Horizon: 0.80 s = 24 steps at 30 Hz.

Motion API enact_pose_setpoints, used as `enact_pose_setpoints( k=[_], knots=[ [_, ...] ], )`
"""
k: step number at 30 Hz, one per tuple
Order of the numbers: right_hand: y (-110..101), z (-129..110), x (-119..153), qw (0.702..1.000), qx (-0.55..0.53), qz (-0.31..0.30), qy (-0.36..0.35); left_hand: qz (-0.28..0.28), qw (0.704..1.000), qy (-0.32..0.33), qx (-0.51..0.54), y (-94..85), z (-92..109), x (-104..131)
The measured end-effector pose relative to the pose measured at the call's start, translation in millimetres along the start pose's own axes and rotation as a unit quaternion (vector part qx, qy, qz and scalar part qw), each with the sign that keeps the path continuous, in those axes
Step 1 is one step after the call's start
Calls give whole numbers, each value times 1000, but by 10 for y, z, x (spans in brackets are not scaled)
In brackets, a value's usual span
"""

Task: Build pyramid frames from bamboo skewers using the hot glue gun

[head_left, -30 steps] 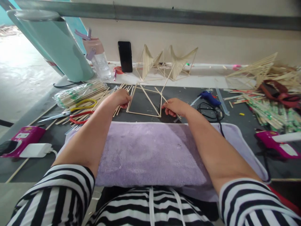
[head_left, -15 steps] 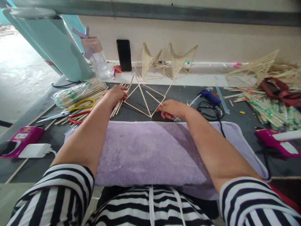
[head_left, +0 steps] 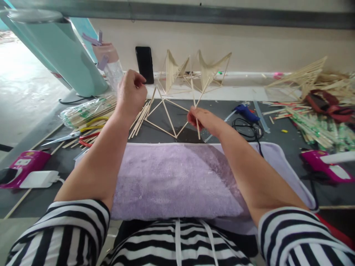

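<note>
Pinching a thin wooden stick (head_left: 193,90) between thumb and fingers of the right hand (head_left: 202,120), closed just far enough to grip so slender a piece. Probably gripped partway along to steer both ends, pointing up toward the wall (head_left: 249,48) and down toward the lavender cloth (head_left: 166,177). Lying on the dark tabletop (head_left: 219,111) between the hands, just beyond the cloth: an open stick frame (head_left: 161,129), likely set there for a flat, level support. Holding the left hand (head_left: 132,92) above the tabletop with fingers curled; impossible to tell whether gripping anything. Placed presumably for easy reach: loose sticks (head_left: 138,122) just beside the frame and, right of the right hand, a blue glue gun (head_left: 246,113). Standing on the pale ledge (head_left: 244,88), apparently outside the working space: two saddle-shaped models (head_left: 172,72).
</note>
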State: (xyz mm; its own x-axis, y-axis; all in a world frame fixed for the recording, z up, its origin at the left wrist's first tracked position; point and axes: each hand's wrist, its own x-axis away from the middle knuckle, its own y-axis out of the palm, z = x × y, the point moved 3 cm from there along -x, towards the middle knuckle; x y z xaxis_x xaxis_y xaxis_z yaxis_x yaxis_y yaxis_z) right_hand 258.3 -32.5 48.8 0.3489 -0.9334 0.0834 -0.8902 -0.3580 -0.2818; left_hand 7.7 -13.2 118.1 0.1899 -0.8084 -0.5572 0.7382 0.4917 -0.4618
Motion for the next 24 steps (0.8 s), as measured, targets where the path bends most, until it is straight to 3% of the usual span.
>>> enact_pose_setpoints(
  k=[2,5,7,9,13,18,21,23,24],
  knots=[
    [6,-39,21,999,-3,4,-31,-81,992,8,93,44,266,135],
    [12,-78,49,997,-58,5,-55,-317,932,-74,162,274,501,444],
    [4,-104,61,994,-76,6,-82,-419,892,-102,133,425,569,648],
    [-1,-125,70,992,-73,8,-103,-470,869,-94,124,551,596,791],
    [73,-178,104,992,-46,4,-117,-467,863,-104,162,700,539,887],
    [109,-300,138,991,7,-30,-131,-476,853,-101,187,744,481,882],
    [-267,-292,123,990,62,-37,-125,-455,862,-116,191,706,509,864],
    [-743,-176,104,986,102,77,-107,-442,866,-117,202,677,539,851],
    [-1026,-80,110,968,128,199,-88,-437,867,-115,209,665,549,845]
  ],
)
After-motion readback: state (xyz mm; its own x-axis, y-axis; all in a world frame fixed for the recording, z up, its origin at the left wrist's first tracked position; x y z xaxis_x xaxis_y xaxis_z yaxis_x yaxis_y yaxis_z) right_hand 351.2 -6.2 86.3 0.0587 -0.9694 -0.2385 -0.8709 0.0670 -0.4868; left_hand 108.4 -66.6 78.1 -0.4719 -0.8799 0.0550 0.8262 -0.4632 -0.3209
